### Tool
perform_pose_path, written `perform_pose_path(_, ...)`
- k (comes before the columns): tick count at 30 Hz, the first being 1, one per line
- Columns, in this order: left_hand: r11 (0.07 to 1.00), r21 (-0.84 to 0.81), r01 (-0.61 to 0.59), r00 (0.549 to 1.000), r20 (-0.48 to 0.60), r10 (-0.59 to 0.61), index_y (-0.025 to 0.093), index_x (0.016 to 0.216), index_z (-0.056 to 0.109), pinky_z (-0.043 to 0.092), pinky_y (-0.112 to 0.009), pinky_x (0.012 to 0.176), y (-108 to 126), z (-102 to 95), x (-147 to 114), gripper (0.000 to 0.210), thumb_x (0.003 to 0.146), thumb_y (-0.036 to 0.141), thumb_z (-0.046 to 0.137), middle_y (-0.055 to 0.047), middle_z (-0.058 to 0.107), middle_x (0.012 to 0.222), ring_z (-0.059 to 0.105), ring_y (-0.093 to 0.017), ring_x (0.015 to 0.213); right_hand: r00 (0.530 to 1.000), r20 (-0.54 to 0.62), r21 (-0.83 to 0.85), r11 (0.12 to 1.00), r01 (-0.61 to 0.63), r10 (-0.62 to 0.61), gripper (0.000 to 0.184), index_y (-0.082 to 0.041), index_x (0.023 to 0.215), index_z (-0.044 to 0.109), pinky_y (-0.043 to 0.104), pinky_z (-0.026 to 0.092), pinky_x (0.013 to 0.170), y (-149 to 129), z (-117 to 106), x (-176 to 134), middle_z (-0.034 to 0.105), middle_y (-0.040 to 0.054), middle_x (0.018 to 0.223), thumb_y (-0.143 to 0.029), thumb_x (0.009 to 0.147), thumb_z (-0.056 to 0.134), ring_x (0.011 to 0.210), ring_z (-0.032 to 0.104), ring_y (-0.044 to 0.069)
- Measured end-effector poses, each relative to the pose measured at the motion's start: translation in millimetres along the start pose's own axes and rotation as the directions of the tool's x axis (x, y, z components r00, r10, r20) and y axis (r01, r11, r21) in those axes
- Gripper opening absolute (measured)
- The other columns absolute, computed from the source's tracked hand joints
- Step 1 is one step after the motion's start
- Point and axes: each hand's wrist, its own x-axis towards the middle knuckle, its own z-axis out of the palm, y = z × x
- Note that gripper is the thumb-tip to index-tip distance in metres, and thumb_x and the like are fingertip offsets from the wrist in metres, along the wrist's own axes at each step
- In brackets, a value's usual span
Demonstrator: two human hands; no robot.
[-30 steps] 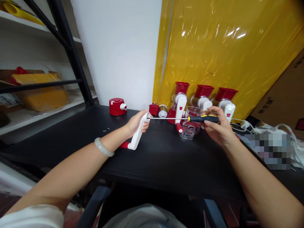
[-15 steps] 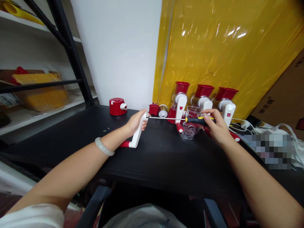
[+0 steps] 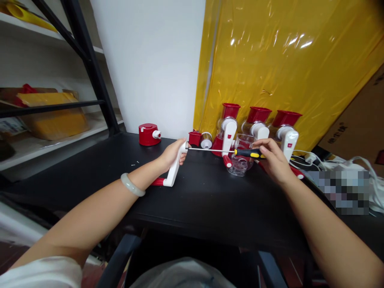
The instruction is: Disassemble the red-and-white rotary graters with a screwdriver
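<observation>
My left hand (image 3: 174,155) is closed round the upper end of a white crank handle (image 3: 173,170), whose red grip (image 3: 158,182) points left below my wrist. A long-shafted screwdriver (image 3: 247,153) with a black and yellow handle lies level between my hands. Its tip meets the crank's upper end; whether it sits on a screw there is hidden. The fingers of my right hand (image 3: 273,158) hold the rear of the screwdriver handle. Just behind the screwdriver stands a clear plastic part (image 3: 238,168), partly covered by it.
Three red and white rotary graters (image 3: 230,130) stand along the back. A red round base (image 3: 147,135), a small red hopper (image 3: 195,138) and a grater drum (image 3: 206,141) are left of them. White cables (image 3: 345,164) lie at right on the black table (image 3: 192,212).
The screwdriver handle has turned, showing a different yellow patch, and my right fingers have shifted back along it. My left hand and the crank handle stay nearly still.
</observation>
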Motion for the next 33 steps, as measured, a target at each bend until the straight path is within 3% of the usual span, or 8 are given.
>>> perform_pose_path(5,1.000,0.013,0.013,1.000,-0.006,-0.013,0.017,0.079,0.056,0.033,-0.019,0.038,0,1.6,-1,0.031,0.096,0.040,0.042,0.004,0.038,0.047,0.036,-0.010,0.037,0.995,0.031,0.129,0.987,-0.096,0.093,0.038,-0.028,0.104,0.059,0.034,0.051,0.051,-5,2,-1,0.062,0.0016,0.072,-0.060,0.092,0.044,0.057,0.061,0.018)
perform_pose_path(10,1.000,0.009,-0.002,1.000,-0.009,0.002,0.018,0.078,0.056,0.034,-0.019,0.038,1,1.0,-1,0.030,0.095,0.040,0.044,0.004,0.038,0.047,0.037,-0.010,0.038,0.991,0.023,0.084,0.987,-0.135,0.133,0.027,-0.028,0.102,0.058,0.027,0.040,0.037,-13,4,-3,0.055,-0.0031,0.061,-0.052,0.088,0.058,0.043,0.052,0.014)
perform_pose_path(15,1.000,-0.002,-0.011,1.000,-0.010,0.010,0.018,0.079,0.055,0.033,-0.019,0.038,0,-0.1,0,0.030,0.095,0.041,0.044,0.005,0.038,0.048,0.036,-0.010,0.038,0.995,0.021,0.172,0.980,-0.098,0.096,0.027,-0.030,0.104,0.054,0.028,0.048,0.047,-11,7,-2,0.057,-0.0036,0.072,-0.045,0.084,0.065,0.051,0.053,0.012)
perform_pose_path(20,1.000,-0.013,-0.001,1.000,-0.006,0.001,0.018,0.078,0.054,0.033,-0.019,0.038,0,0.5,0,0.030,0.095,0.041,0.044,0.005,0.038,0.047,0.036,-0.010,0.037,0.989,0.022,0.287,0.947,-0.144,0.143,0.036,-0.032,0.105,0.052,0.033,0.054,0.055,-13,9,-1,0.057,-0.0017,0.084,-0.045,0.077,0.071,0.057,0.057,0.014)
perform_pose_path(27,1.000,0.003,-0.005,1.000,0.003,0.005,0.018,0.080,0.056,0.033,-0.019,0.038,-1,2.5,-2,0.030,0.094,0.042,0.047,0.005,0.038,0.047,0.037,-0.010,0.037,0.990,0.034,0.303,0.942,-0.143,0.139,0.037,-0.033,0.102,0.053,0.036,0.058,0.065,-20,7,-1,0.057,0.0002,0.088,-0.039,0.073,0.074,0.071,0.062,0.018)
perform_pose_path(33,1.000,0.008,-0.013,1.000,0.004,0.013,0.018,0.077,0.055,0.034,-0.019,0.038,-2,1.2,0,0.031,0.094,0.042,0.045,0.005,0.038,0.047,0.037,-0.010,0.037,0.997,-0.016,0.172,0.982,-0.078,0.082,0.026,-0.029,0.100,0.057,0.038,0.057,0.061,-9,4,0,0.060,0.0033,0.095,-0.053,0.089,0.054,0.070,0.063,0.019)
